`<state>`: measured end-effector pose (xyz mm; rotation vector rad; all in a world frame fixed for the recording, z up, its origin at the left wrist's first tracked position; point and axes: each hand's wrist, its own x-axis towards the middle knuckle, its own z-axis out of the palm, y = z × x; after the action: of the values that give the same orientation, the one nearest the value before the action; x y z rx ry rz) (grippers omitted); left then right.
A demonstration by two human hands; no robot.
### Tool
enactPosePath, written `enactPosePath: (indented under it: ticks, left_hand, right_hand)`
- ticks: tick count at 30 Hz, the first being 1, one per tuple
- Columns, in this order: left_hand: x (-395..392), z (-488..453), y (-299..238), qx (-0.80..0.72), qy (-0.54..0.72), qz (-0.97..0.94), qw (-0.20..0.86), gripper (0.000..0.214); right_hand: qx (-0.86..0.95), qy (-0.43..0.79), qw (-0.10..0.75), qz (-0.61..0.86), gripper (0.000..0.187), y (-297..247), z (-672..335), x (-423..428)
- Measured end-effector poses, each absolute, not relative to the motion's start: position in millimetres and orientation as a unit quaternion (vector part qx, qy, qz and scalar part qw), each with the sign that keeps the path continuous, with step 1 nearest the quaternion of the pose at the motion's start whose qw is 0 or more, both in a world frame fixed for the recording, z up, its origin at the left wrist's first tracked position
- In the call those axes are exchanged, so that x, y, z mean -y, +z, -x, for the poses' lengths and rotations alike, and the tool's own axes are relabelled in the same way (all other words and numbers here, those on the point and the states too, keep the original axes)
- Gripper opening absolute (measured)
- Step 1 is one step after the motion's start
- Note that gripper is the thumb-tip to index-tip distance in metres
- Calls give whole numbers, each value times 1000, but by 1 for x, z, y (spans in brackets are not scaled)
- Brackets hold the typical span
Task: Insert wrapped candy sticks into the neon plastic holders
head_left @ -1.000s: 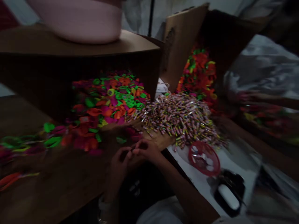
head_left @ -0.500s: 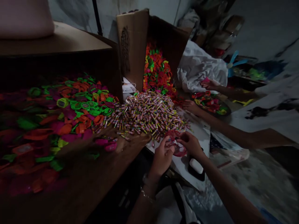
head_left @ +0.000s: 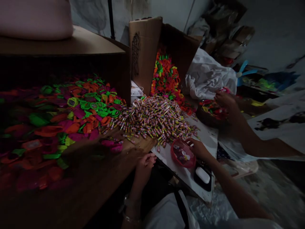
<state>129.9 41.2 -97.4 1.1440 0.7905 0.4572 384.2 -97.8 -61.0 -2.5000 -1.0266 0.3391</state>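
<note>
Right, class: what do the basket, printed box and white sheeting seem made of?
Basket: probably moulded plastic, smooth-looking, judging by its regular openwork wall. Printed box: apparently cardboard, brown and matt, with stiff flat panels. White sheeting: thin plastic or woven fabric, softly shiny and creased; dim light leaves it open.

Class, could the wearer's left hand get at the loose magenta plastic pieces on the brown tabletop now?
Probably yes: only bare brown tabletop shows between the left hand and the loose magenta plastic pieces, though that curled hand may hold something.
</note>
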Motion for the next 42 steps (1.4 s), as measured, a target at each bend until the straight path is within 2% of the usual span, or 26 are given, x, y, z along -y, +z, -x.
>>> enactPosePath:
  ticks: [8, 15, 22, 29, 35, 39, 42]
  left_hand:
    - [-41, -127, -104, -359, 204, -555, 722, 27]
    - [-24, -142, -98, -346, 189, -635, 664, 23]
    - [-3, -157, -95, -279, 146, -677, 665, 23]
    - [-15, -144, -96, -287, 155, -699, 637, 25]
    - [-29, -123, -91, -318, 204, -674, 635, 25]
    - [-60, -89, -83, -421, 288, -695, 507, 25]
    - [-89, -56, -72, -496, 313, -721, 369, 29]
  right_hand:
    - [346, 285, 269, 853, 36, -46, -393, 116]
    - [335, 302, 326, 831, 38, -26, -412, 135]
    - [410, 232, 159, 868, 38, -45, -404, 112]
    - [374, 85, 127, 915, 42, -64, -402, 99]
    - [430, 20, 110, 896, 42, -58, -396, 106]
    - [540, -46, 154, 826, 35, -58, -375, 61]
    - [596, 9, 187, 781, 30, -57, -336, -5]
